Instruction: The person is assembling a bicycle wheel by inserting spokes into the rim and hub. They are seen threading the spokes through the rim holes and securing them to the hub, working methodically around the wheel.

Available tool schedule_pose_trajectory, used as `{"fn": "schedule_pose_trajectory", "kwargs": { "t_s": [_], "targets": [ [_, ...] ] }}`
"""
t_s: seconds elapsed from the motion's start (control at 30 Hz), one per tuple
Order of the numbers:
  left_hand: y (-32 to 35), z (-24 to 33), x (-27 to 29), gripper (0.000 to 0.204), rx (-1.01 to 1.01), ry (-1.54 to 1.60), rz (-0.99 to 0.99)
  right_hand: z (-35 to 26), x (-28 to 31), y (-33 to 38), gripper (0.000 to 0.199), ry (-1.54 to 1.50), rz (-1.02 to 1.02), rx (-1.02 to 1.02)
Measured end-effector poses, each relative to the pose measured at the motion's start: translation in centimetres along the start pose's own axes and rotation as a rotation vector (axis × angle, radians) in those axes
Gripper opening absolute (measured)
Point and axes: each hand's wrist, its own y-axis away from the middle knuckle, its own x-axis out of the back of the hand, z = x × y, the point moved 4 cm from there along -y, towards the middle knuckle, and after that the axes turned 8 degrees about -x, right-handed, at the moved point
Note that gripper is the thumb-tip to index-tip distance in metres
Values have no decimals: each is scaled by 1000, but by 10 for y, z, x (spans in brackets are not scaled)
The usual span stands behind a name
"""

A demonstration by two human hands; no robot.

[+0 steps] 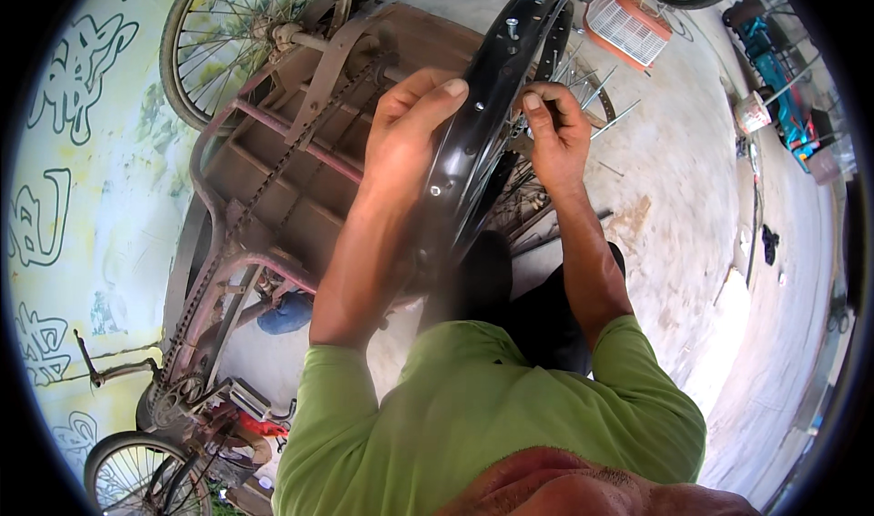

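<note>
A black wheel rim (455, 156) with small holes and bits of shiny metal along it stands edge-on in front of me. My left hand (405, 125) is closed at its left side, the thumb lying against the rim's edge. On the other side, my right hand (557, 134) has thumb and forefinger pinched together close to the rim. What is between those fingertips is too small to make out. Thin silvery spokes (510, 143) run inside the rim, and more spoke ends (596, 93) jut out behind my right hand.
To the left a rusty tricycle frame (273, 161) lies tipped, with a chain and a spoked wheel (259, 34). Another wheel (146, 480) is at lower left. An orange-and-white basket (626, 26), a white tub (752, 113) and a teal tool case (774, 70) sit at far right.
</note>
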Motion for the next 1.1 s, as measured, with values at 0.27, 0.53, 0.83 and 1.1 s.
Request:
{"fn": "schedule_pose_trajectory", "kwargs": {
  "t_s": [0.27, 0.53, 0.83, 1.1],
  "targets": [
    [-2, -3, 6, 16, -11, -36, 21, 24, -9, -1, 22, 75, -136, -153],
    [-12, -7, 26, 21, -29, 21, 142, 35, -23, 1, 31, -35, -221, -374],
    [-44, -36, 83, 16, -36, -302, 171, 28, -17, 5, 29, -66, -305, -351],
    [-43, -99, 128, 25, 454, -1226, -192, 22, -15, 4, 26, -118, -373, -361]
  ]
}}
